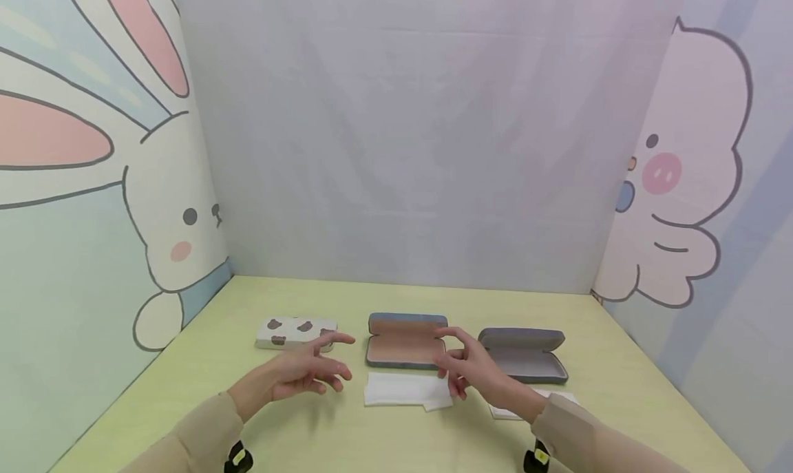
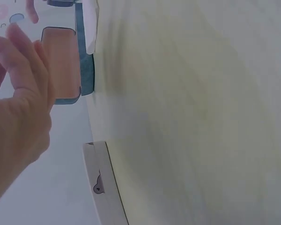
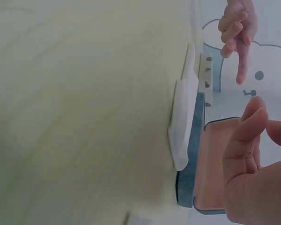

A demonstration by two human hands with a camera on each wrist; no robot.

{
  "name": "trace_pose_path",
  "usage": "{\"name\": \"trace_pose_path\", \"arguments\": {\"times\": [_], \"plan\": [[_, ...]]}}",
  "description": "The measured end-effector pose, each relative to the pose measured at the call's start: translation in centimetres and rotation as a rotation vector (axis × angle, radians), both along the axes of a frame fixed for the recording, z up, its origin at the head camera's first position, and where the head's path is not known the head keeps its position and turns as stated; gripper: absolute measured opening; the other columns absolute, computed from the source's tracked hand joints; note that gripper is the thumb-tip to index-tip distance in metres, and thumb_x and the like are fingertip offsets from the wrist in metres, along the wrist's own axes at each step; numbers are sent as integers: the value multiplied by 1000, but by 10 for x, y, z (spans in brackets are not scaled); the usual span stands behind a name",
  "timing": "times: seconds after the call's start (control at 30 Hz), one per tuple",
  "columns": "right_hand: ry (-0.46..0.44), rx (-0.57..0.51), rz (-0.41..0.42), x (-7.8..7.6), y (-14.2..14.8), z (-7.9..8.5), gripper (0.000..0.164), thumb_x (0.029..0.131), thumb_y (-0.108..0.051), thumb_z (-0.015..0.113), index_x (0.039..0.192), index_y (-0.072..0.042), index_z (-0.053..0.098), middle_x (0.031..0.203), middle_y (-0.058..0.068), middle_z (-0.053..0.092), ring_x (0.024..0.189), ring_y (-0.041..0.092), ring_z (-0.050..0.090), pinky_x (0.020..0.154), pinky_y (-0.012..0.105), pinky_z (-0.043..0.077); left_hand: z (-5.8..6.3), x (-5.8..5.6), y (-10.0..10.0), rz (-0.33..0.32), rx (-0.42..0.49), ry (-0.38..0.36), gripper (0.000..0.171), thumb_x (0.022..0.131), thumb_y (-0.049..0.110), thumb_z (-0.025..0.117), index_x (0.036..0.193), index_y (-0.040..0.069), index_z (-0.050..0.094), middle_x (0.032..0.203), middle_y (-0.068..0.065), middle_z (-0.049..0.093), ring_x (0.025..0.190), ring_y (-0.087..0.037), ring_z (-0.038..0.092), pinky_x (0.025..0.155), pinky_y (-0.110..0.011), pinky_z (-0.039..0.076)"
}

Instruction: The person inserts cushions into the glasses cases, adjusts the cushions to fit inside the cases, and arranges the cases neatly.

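My left hand [image 1: 302, 371], fingers loosely spread and holding nothing, hovers in front of a closed white glasses case [image 1: 288, 327] with brown bear prints. In the middle an opened blue glasses case [image 1: 405, 356] shows its bare pinkish lining. Before it lies a folded white sheet [image 1: 403, 389], cloth or paper. My right hand [image 1: 473, 370] is empty too, its fingers lightly bent, and overlaps the right edge of the blue case and sheet in the head view. Beside that hand stands an opened dark grey glasses case [image 1: 526, 363].
A second folded white sheet [image 1: 504, 413] lies in front of the grey case, partly hidden by my right forearm. The pale yellow table [image 1: 365, 442] ends at a grey back curtain [image 1: 396, 149]. Side walls carry cartoon drawings.
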State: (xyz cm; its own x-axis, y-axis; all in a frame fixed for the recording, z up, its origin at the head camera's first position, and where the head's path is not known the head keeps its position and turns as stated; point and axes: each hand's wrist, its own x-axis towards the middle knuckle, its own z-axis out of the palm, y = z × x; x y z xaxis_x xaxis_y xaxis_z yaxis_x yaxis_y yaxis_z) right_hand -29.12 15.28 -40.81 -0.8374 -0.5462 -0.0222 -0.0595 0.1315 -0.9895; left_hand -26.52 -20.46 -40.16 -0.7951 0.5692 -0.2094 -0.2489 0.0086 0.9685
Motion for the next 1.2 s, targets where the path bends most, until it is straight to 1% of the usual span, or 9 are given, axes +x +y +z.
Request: {"name": "trace_pose_path", "arguments": {"times": [0.1,0.23,0.37,0.5,0.6,0.83,1.03,1.2], "plan": [[-54,-7,10,3,7,-5,65,96,-21,60,148,-10,23,78,4,64,46,12,55,42,24,44,-4,1,3,-2,15,-29,71,92,10,63,150,13,21,100,-9,70,76,-10,69,57,-12,53],[-118,-15,29,7,16,-11,65,96,-19,60,148,-10,22,80,2,63,46,10,53,42,22,40,-11,2,8,2,20,-46,70,92,10,63,149,13,24,102,-12,71,76,-9,70,58,-12,54],[-162,-14,48,10,23,-16,67,95,-19,61,147,-9,21,81,1,63,46,8,53,41,19,37,-18,4,13,-9,36,-64,69,93,10,62,149,11,22,103,-14,71,76,-8,71,59,-12,55],[-206,-19,78,13,28,-22,70,94,-18,63,147,-6,20,83,1,65,46,5,54,40,17,38,-24,8,19,-4,50,-94,71,92,8,62,150,10,21,103,-18,72,76,-10,72,61,-14,57],[-223,-6,83,15,29,-27,70,93,-17,64,146,-5,21,82,2,66,46,5,54,40,16,42,-26,12,24,17,40,-116,74,91,8,64,150,9,20,101,-19,73,77,-13,73,64,-17,59],[-232,22,75,19,27,-33,71,90,-14,66,143,-5,19,78,4,72,45,5,56,41,17,46,-30,18,32,28,10,-158,83,89,6,65,152,11,12,101,-24,72,79,-19,73,72,-26,61],[-264,16,91,19,24,-35,77,88,-15,69,144,-4,17,74,4,73,45,4,57,42,17,48,-30,19,39,36,9,-184,84,89,5,65,152,10,9,97,-23,72,80,-22,73,77,-32,62],[-289,9,112,19,23,-34,77,89,-14,68,144,-2,16,73,4,72,46,3,57,43,16,49,-31,18,44,65,-2,-192,83,90,5,65,152,9,10,95,-23,72,81,-23,74,80,-35,61]]}}
